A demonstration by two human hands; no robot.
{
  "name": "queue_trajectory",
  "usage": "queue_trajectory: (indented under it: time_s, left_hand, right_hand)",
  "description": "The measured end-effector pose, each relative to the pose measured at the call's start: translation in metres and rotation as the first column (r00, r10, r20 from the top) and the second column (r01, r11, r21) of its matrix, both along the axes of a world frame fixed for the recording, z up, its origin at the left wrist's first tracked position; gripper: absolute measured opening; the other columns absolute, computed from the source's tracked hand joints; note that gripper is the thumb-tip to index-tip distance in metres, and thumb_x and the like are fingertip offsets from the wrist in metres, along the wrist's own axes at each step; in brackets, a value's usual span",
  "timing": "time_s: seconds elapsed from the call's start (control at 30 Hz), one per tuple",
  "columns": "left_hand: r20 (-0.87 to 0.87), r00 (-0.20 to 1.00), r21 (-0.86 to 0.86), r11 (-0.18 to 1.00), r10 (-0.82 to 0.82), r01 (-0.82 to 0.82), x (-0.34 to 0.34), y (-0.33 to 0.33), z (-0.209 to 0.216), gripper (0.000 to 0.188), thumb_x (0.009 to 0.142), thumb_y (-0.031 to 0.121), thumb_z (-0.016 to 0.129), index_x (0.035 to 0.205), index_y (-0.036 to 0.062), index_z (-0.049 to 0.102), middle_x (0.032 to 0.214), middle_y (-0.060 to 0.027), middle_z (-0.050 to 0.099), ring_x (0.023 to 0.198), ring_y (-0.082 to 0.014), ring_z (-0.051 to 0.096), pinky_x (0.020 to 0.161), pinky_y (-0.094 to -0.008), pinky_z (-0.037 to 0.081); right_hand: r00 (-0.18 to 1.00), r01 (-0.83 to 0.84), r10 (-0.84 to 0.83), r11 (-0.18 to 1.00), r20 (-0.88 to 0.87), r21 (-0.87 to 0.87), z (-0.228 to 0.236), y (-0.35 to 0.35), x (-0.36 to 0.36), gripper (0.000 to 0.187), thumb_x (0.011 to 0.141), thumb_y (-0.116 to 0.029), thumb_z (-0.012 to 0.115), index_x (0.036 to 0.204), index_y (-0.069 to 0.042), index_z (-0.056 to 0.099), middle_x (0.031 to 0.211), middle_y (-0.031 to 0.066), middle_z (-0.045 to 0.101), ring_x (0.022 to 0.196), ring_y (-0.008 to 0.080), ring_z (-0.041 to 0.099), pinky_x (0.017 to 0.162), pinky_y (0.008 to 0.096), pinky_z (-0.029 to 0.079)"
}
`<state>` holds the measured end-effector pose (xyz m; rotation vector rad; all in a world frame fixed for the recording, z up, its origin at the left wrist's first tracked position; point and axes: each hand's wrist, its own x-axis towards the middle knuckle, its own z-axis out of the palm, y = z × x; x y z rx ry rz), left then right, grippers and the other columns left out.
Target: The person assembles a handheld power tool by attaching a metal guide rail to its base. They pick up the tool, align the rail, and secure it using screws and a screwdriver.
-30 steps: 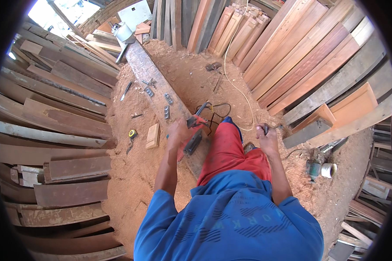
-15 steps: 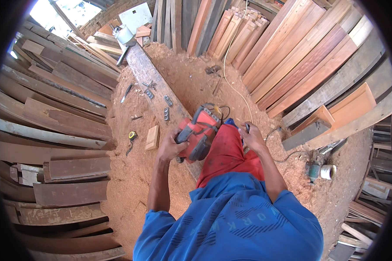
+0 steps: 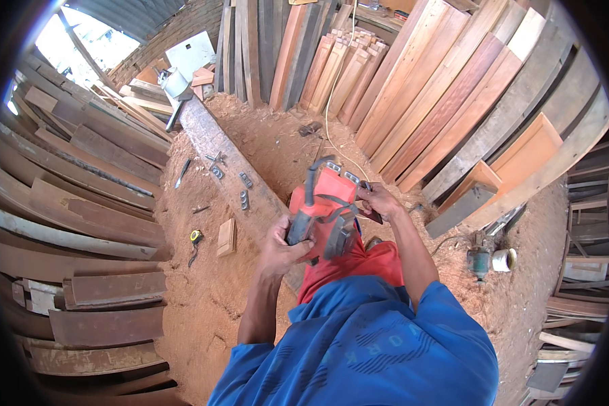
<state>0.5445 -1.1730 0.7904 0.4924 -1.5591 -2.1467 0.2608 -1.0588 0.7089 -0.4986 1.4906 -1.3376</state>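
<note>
My left hand (image 3: pixel 282 249) is closed round the black rear handle of a red power tool (image 3: pixel 328 203) with black fittings and a looped black front handle. The tool is held above the wooden plank and my lap, its underside hidden. Beside the tool's right side my right hand (image 3: pixel 380 201) has its fingers curled, with something dark and small at them that I cannot make out. A pale cord (image 3: pixel 333 122) comes down from the back toward that hand. On the long plank (image 3: pixel 213 139) left of the tool lie several small dark metal pieces (image 3: pixel 244 199).
Sawdust covers the floor. Left lie a tape measure (image 3: pixel 195 236), a small wood block (image 3: pixel 227 237) and a knife-like tool (image 3: pixel 182 173). A green power tool (image 3: pixel 478 262) and a white roll (image 3: pixel 503 260) stand right. Boards (image 3: pixel 446 88) lean all round.
The red tool has turned more upright and shifted toward my right hand. My right hand has moved left, up against the tool's side. My left hand keeps its grip.
</note>
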Motion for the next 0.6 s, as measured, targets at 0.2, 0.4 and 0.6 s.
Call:
queue_trajectory:
  time_s: [0.2, 0.4, 0.6]
  left_hand:
    - [-0.289, 0.955, 0.272, 0.962, 0.065, 0.017, 0.002, 0.023, -0.026, 0.045, 0.069, -0.002, 0.077, 0.109, 0.0024, 0.058, 0.088, -0.0048, 0.066, 0.083, -0.0185, 0.065, 0.079, -0.0355, 0.053]
    - [-0.239, 0.971, 0.276, 0.96, 0.018, 0.05, 0.015, 0.029, -0.085, 0.048, 0.068, -0.001, 0.078, 0.111, 0.0023, 0.058, 0.087, -0.0052, 0.065, 0.083, -0.0199, 0.066, 0.079, -0.0356, 0.054]
    - [-0.166, 0.985, 0.186, 0.98, -0.039, 0.07, 0.023, 0.018, -0.112, 0.041, 0.071, 0.003, 0.078, 0.108, 0.0048, 0.059, 0.089, -0.0034, 0.065, 0.082, -0.0169, 0.065, 0.076, -0.0321, 0.053]
  right_hand:
    - [0.989, -0.128, 0.131, 0.99, 0.062, -0.06, 0.017, 0.016, 0.003, 0.033, 0.101, -0.029, 0.059, 0.115, 0.001, 0.065, 0.096, 0.0101, 0.071, 0.051, 0.0044, 0.042, 0.048, 0.0219, 0.041]
    - [0.966, -0.212, 0.227, 0.969, -0.123, 0.127, 0.003, 0.016, 0.001, 0.036, 0.1, -0.03, 0.06, 0.12, -0.001, 0.066, 0.105, 0.0101, 0.073, 0.053, 0.0047, 0.041, 0.05, 0.0212, 0.041]
    - [0.966, -0.246, 0.252, 0.966, -0.064, 0.08, -0.02, 0.01, 0.016, 0.034, 0.1, -0.03, 0.061, 0.118, -0.002, 0.067, 0.091, 0.0033, 0.07, 0.055, 0.0056, 0.045, 0.048, 0.0222, 0.038]
